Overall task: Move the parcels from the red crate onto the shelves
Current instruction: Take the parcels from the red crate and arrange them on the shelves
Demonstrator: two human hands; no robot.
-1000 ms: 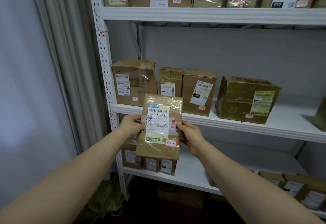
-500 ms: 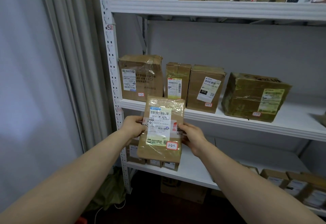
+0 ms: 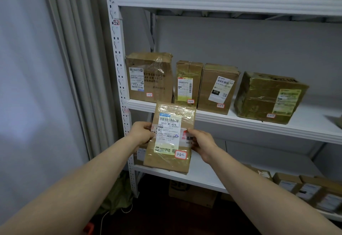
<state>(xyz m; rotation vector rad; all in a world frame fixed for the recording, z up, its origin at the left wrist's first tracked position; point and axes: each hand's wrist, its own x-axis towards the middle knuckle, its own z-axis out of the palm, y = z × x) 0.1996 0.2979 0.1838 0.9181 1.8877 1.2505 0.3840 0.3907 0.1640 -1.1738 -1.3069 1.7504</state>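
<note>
Left hand (image 3: 141, 133) and right hand (image 3: 201, 143) grasp the parcel (image 3: 171, 138) by its side edges, upright before the middle shelf's (image 3: 259, 125) front edge.

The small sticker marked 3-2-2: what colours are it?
White with a red border, head view.

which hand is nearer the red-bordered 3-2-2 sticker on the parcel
Right. The right hand grips the parcel at its right edge, just above and right of the 3-2-2 sticker. The left hand holds the opposite edge, across the label from it.
</note>
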